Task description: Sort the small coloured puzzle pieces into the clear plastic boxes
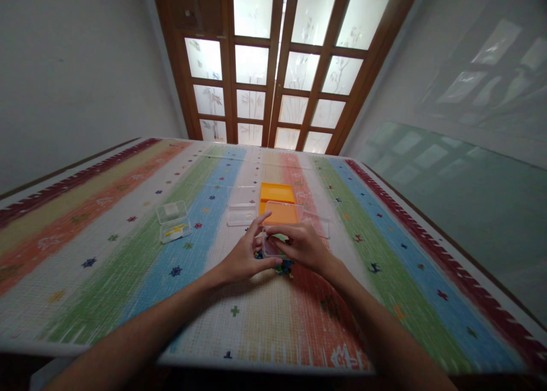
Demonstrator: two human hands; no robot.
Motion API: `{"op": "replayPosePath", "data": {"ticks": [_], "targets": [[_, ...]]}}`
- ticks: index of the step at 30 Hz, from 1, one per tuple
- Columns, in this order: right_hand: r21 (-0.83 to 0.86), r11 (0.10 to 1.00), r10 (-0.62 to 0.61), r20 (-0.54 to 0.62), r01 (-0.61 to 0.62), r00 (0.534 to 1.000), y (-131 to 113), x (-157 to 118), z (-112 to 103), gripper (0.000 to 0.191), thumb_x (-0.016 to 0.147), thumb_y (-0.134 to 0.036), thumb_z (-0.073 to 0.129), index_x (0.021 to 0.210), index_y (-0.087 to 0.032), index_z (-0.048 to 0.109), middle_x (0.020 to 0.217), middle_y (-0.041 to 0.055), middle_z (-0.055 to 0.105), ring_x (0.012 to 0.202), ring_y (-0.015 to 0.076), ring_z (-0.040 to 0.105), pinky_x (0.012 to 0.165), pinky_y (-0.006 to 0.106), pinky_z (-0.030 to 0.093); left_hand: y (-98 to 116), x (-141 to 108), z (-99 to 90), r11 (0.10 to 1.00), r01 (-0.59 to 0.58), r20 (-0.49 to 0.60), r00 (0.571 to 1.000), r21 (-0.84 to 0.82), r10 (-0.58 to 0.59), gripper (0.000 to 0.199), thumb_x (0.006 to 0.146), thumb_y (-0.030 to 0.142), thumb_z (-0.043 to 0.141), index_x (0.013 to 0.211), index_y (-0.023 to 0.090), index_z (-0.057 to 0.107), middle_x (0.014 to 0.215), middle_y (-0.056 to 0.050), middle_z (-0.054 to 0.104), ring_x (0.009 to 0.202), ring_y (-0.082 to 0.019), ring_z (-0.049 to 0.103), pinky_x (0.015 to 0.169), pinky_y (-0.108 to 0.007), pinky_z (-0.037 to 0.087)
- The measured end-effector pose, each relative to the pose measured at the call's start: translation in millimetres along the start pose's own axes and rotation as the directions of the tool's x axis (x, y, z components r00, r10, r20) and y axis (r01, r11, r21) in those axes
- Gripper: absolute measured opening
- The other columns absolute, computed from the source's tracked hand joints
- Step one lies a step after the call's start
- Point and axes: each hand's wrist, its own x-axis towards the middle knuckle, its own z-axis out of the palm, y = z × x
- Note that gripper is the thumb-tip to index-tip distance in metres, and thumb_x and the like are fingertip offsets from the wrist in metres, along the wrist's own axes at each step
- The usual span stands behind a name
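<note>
My left hand point(244, 259) is curled around a small clear plastic box point(269, 249), thumb along its near side and fingers on the far left side. Over the same box bends my right hand point(310, 247), its fingers pressed together and dipping into the opening. Whatever those fingertips hold is hidden. Just below the box lies a pile of small coloured pieces point(285, 269), blue, green and yellow among them, partly covered by my hands.
Beyond my hands stands an open orange case point(277, 192), with clear trays point(241, 215) around it. To the left, an open clear box point(174, 229) contains yellow pieces. A striped cloth point(205, 317) covers the table. Wooden glazed doors point(273, 66) close off the far end.
</note>
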Motion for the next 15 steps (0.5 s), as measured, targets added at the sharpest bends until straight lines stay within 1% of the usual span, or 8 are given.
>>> {"op": "replayPosePath", "data": {"ticks": [5,8,12,15], "targets": [[0.038,0.999,-0.01,-0.012,0.01,1.0,-1.9,1.3,-0.4,0.019,0.091,-0.014,0.062,0.105,-0.019,0.073,0.094,0.0062,0.079,0.076,0.0141,0.072,0.069,0.022,0.05,0.2,0.5,0.1,1.0,-0.01,0.003,1.0,0.009,0.01,0.099,0.075,0.02,0.085,0.154,0.036,0.027,0.133,-0.011,0.057,0.105,-0.023,0.071,0.09,-0.037,0.059],[0.073,0.997,-0.014,0.015,0.013,1.0,-2.9,2.6,-2.6,0.017,0.091,-0.013,0.062,0.102,-0.019,0.073,0.093,0.005,0.079,0.077,0.0133,0.072,0.069,0.021,0.05,-0.4,0.2,0.2,1.0,-0.011,0.007,1.0,0.005,0.011,0.099,0.076,0.019,0.085,0.154,0.036,0.027,0.133,-0.011,0.057,0.108,-0.024,0.07,0.092,-0.038,0.058],[0.079,0.997,-0.003,0.034,0.0,0.999,-2.4,3.0,-4.0,0.02,0.09,-0.011,0.062,0.104,-0.021,0.074,0.096,0.0047,0.079,0.079,0.0137,0.073,0.072,0.022,0.051,-1.0,-0.1,0.3,1.0,-0.006,-0.002,1.0,0.002,0.006,0.099,0.075,0.02,0.085,0.154,0.035,0.028,0.132,-0.011,0.057,0.11,-0.025,0.07,0.092,-0.039,0.058],[0.093,0.996,-0.012,0.035,0.009,0.999,-1.7,2.7,-2.9,0.023,0.088,-0.01,0.063,0.106,-0.02,0.074,0.096,0.0048,0.08,0.077,0.013,0.072,0.071,0.021,0.051,-1.0,-0.1,0.4,1.0,0.0,-0.003,1.0,-0.007,0.0,0.1,0.075,0.019,0.086,0.154,0.036,0.028,0.132,-0.01,0.057,0.109,-0.025,0.07,0.092,-0.038,0.058]]}}
